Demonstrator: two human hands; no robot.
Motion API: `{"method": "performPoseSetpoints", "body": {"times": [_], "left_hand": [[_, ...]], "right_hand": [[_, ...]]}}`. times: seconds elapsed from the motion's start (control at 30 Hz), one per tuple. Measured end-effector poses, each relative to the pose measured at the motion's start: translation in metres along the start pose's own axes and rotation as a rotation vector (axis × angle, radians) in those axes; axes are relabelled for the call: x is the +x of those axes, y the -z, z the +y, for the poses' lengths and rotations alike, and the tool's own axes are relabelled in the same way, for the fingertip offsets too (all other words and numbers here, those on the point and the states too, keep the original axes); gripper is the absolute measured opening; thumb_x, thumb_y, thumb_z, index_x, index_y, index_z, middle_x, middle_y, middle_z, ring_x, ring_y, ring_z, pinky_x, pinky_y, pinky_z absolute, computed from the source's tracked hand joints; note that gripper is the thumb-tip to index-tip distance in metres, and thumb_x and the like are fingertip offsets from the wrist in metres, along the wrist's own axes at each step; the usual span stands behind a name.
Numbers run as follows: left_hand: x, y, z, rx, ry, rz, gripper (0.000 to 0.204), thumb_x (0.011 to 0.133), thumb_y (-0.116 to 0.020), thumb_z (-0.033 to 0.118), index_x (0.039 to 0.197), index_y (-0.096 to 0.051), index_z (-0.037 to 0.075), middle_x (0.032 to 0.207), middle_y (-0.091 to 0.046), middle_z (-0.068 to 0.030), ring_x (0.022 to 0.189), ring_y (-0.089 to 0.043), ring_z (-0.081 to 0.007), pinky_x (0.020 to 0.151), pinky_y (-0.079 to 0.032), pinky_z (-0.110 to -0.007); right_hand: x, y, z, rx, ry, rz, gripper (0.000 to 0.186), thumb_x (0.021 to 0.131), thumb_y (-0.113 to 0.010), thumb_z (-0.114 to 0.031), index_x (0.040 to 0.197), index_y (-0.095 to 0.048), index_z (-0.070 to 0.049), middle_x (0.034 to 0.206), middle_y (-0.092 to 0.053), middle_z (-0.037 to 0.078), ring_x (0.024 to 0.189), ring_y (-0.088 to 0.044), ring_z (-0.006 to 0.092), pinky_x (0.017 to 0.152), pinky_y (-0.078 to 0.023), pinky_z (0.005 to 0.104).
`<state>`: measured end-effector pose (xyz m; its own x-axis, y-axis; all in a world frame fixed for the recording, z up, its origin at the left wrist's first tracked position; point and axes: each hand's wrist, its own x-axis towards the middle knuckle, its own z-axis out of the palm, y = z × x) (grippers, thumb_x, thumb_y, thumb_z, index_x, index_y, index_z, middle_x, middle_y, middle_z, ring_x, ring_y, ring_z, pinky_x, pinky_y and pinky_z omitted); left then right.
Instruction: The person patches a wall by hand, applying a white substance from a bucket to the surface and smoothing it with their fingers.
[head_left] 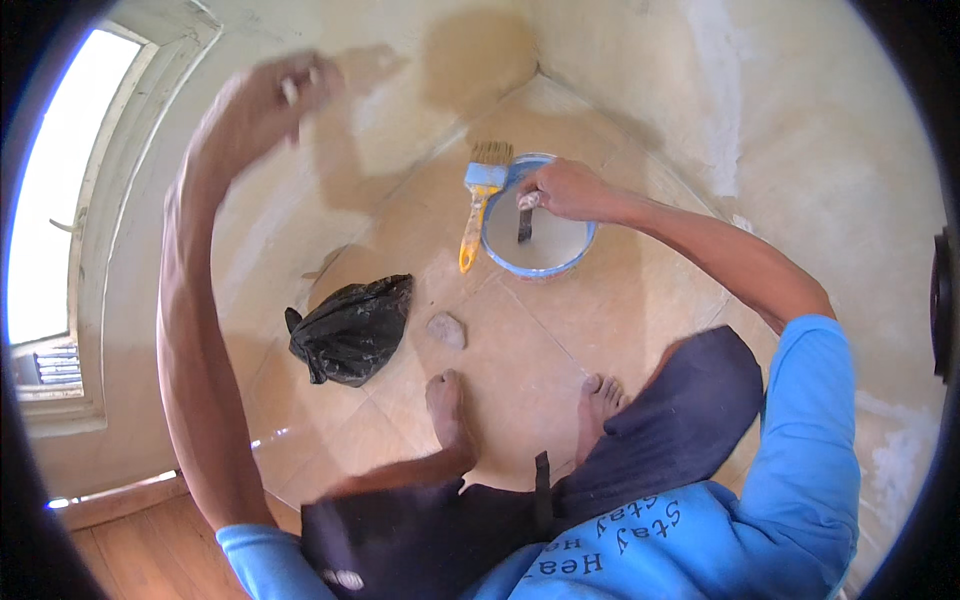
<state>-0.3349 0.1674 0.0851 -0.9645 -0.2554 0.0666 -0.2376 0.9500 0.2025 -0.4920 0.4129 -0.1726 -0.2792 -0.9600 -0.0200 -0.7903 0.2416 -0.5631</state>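
Observation:
My right hand (560,190) grips a small dark-bristled brush (525,225), which points down into a blue-rimmed bucket (538,268) of whitish liquid. A wide yellow-handled paintbrush (476,215) with a light blue band leans on the bucket's left rim, bristles up. My left hand (285,90) is raised by the left wall, fingers curled with a small pale bit between them that I cannot make out.
A crumpled black plastic bag (350,330) and a flat grey piece (447,330) lie on the tiled floor (520,340) near my bare feet. A window frame (120,220) is at left. Pale walls with white patches (720,120) meet in a corner ahead.

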Motion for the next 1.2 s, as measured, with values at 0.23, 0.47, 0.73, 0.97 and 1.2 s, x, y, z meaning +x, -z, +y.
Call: {"method": "performPoseSetpoints", "body": {"times": [0.23,0.47,0.73,0.97,1.2], "left_hand": [[0.068,-0.039,-0.029,-0.277,0.127,-0.042,0.042,0.093,-0.057,0.045,0.108,-0.064,0.006,0.077,-0.061,-0.0028,0.058,-0.061,-0.0121,0.049,-0.04,-0.026],[0.023,-0.165,-0.096,-0.532,0.273,-0.233,0.038,0.093,-0.059,0.039,0.098,-0.065,0.002,0.073,-0.064,-0.0058,0.055,-0.064,-0.0151,0.052,-0.045,-0.029],[0.012,-0.176,-0.126,-0.52,0.291,-0.323,0.033,0.093,-0.059,0.033,0.104,-0.064,0.002,0.079,-0.067,-0.009,0.061,-0.068,-0.0186,0.055,-0.048,-0.032],[0.011,-0.14,-0.152,-0.423,0.26,-0.426,0.033,0.092,-0.06,0.034,0.106,-0.064,0.005,0.081,-0.067,-0.0082,0.061,-0.066,-0.0189,0.058,-0.049,-0.033],[-0.119,-0.109,-0.094,0.009,-0.013,-0.404,0.051,0.092,-0.059,0.04,0.129,-0.054,0.006,0.123,-0.059,-0.02,0.111,-0.059,-0.0336,0.092,-0.048,-0.043]], "right_hand": [[0.005,0.004,0.026,-0.224,-0.007,0.174,0.021,0.082,-0.06,-0.016,0.097,-0.072,-0.009,0.084,-0.069,0.019,0.081,-0.068,0.0378,0.072,-0.054,0.0487],[-0.006,0.026,-0.006,-0.335,-0.099,-0.066,0.027,0.072,-0.056,-0.004,0.094,-0.073,-0.007,0.082,-0.07,0.018,0.081,-0.065,0.0403,0.074,-0.051,0.0497],[-0.025,0.024,-0.004,0.38,-0.591,0.035,0.019,0.086,-0.064,-0.018,0.084,-0.07,0.0,0.073,-0.069,0.01,0.058,-0.058,0.0125,0.048,-0.041,0.031],[-0.009,0.026,0.005,0.401,-0.484,0.299,0.02,0.087,-0.058,-0.01,0.093,-0.071,0.003,0.075,-0.069,0.009,0.063,-0.061,0.0142,0.057,-0.048,0.0297],[-0.027,0.031,0.02,0.336,-0.435,-0.024,0.021,0.087,-0.058,-0.008,0.098,-0.069,0.006,0.077,-0.066,0.009,0.069,-0.059,0.0137,0.066,-0.049,0.0303]]}}
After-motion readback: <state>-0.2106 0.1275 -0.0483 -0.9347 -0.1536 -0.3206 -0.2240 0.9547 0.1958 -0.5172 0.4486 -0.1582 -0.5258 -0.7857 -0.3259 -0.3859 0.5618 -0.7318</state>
